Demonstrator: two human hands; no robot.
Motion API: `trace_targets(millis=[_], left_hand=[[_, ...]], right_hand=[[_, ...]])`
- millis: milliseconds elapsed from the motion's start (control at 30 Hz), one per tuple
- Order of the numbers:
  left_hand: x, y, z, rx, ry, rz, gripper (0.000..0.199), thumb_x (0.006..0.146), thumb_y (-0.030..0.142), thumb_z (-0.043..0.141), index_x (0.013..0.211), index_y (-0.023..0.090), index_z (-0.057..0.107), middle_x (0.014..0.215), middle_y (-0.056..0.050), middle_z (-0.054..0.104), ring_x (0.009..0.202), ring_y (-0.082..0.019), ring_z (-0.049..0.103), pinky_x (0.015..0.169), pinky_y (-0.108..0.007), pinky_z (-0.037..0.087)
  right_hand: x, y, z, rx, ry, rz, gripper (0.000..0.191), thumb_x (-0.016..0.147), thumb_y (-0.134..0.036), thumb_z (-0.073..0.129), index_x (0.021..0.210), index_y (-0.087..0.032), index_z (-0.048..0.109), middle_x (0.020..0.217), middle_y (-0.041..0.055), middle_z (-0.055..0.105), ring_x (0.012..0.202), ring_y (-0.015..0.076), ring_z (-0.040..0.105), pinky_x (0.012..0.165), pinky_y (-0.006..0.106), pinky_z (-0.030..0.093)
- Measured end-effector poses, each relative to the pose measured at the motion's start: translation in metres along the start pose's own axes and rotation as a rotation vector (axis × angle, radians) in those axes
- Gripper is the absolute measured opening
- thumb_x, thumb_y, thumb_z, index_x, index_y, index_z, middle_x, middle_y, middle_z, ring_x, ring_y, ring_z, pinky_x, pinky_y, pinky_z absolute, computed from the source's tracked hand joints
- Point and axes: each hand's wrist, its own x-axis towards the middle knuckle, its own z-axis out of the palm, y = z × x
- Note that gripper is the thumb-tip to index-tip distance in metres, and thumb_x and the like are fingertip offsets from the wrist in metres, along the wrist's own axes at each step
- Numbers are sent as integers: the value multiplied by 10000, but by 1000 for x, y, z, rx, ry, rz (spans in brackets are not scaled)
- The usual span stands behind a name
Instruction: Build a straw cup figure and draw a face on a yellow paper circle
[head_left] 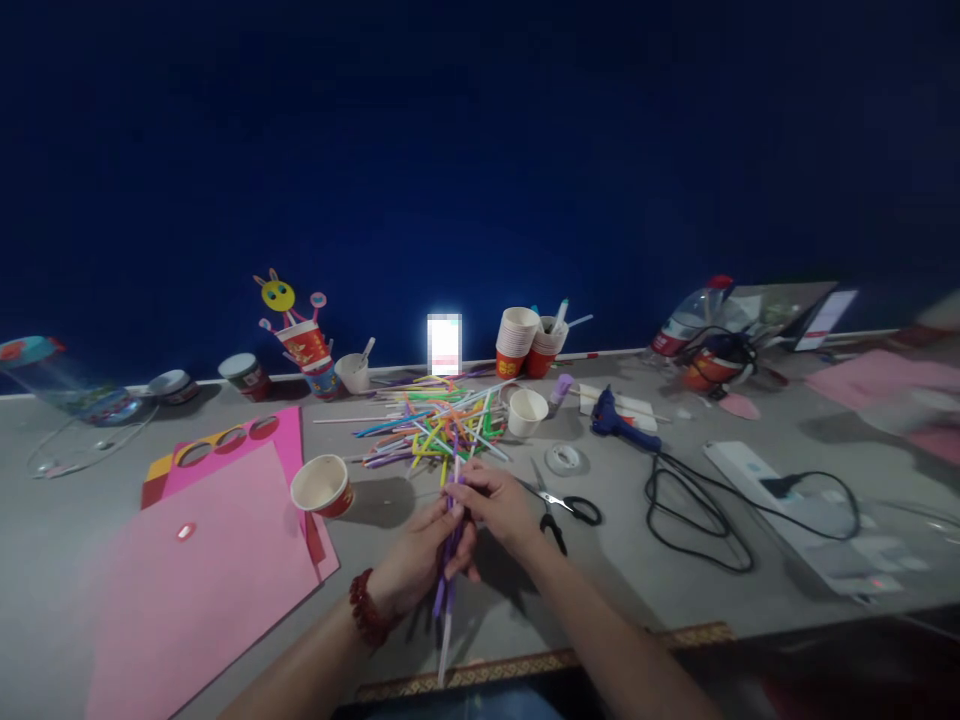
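Several thin purple and white straws point(448, 572) stand in a small bundle between my two hands, near the table's front edge. My left hand point(421, 550), with a dark red bead bracelet at the wrist, is closed around the bundle. The fingers of my right hand point(491, 508) pinch the same straws a little higher up. Just beyond my hands lies a loose heap of coloured straws point(435, 425). A white paper cup point(321, 486) stands left of my hands, and black-handled scissors point(559, 503) lie open to the right.
Pink sheets point(210, 580) cover the left side. Behind stand stacked cups point(516, 340) and a cup figure point(306, 345). A tape roll point(562, 459), a blue glue gun point(622, 425), its looping cable and a power strip point(802, 520) lie right. Another person's blurred hand point(937, 317) shows far right.
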Motion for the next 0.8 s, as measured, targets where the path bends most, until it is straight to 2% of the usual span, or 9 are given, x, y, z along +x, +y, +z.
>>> trace_targets(millis=[100, 200, 267, 300, 433, 500, 567, 667, 800], left_hand=[[-1, 0, 0, 10, -6, -22, 367, 865, 497, 692, 869, 156, 556, 563, 90, 470, 366, -23, 301, 466, -228, 510], [-1, 0, -2, -14, 28, -20, 379, 844, 507, 713, 866, 165, 551, 560, 107, 405, 378, -19, 242, 415, -185, 451], [0, 2, -4, -41, 68, -10, 380, 828, 503, 729, 878, 173, 547, 563, 113, 374, 387, -22, 217, 382, -158, 399], [1, 3, -5, -51, 91, -5, 381, 822, 502, 734, 884, 177, 543, 565, 115, 359, 391, -24, 209, 368, -146, 370], [1, 7, -6, -53, 157, 3, 395, 807, 516, 738, 877, 190, 526, 564, 117, 315, 408, -36, 193, 344, -126, 282], [1, 6, -5, -28, 152, 8, 405, 808, 540, 723, 875, 192, 527, 558, 118, 309, 406, -39, 186, 336, -129, 258], [0, 4, -4, 16, 134, 17, 418, 811, 564, 708, 873, 189, 535, 554, 117, 320, 399, -34, 185, 333, -132, 247], [0, 3, -1, 81, 125, 44, 434, 813, 586, 695, 879, 181, 554, 557, 108, 366, 388, -26, 209, 333, -132, 245], [-1, 11, 3, 143, 116, 161, 393, 859, 552, 664, 916, 171, 588, 705, 36, 568, 380, -8, 255, 323, -131, 248]], right_hand=[[-1, -4, 4, -28, -15, -6, 387, 865, -493, 681, 633, -185, 699, 682, -10, 523, 656, 132, 535, 583, 239, 423], [-2, -14, -5, -118, -44, -13, 281, 888, -467, 657, 875, -198, 739, 734, -9, 591, 650, 132, 563, 587, 236, 453], [-5, -20, -28, -239, -40, -11, 329, 897, -443, 647, 1142, -227, 687, 856, 7, 663, 698, 146, 603, 625, 249, 487], [-8, -22, -44, -341, 21, -25, 336, 907, -434, 628, 1170, -230, 670, 908, 23, 687, 753, 164, 624, 662, 265, 502], [-26, -11, -115, -1016, 301, -6, 244, 922, -369, 567, 1060, -212, 693, 1033, 96, 697, 856, 228, 641, 756, 336, 506], [-33, 0, -140, -1281, 264, 65, 200, 887, -307, 592, 1025, -205, 695, 1098, 116, 684, 936, 263, 642, 761, 341, 502], [-37, 5, -153, -1389, 146, 88, 148, 878, -253, 581, 962, -211, 696, 1095, 107, 674, 925, 252, 642, 745, 320, 498], [-39, -4, -155, -1258, 54, 62, 148, 907, -274, 544, 916, -215, 679, 1103, 96, 654, 882, 224, 627, 761, 319, 494], [-39, -33, -133, -631, -21, 27, 244, 898, -446, 612, 939, -216, 685, 1130, 84, 614, 800, 179, 588, 735, 307, 500]])
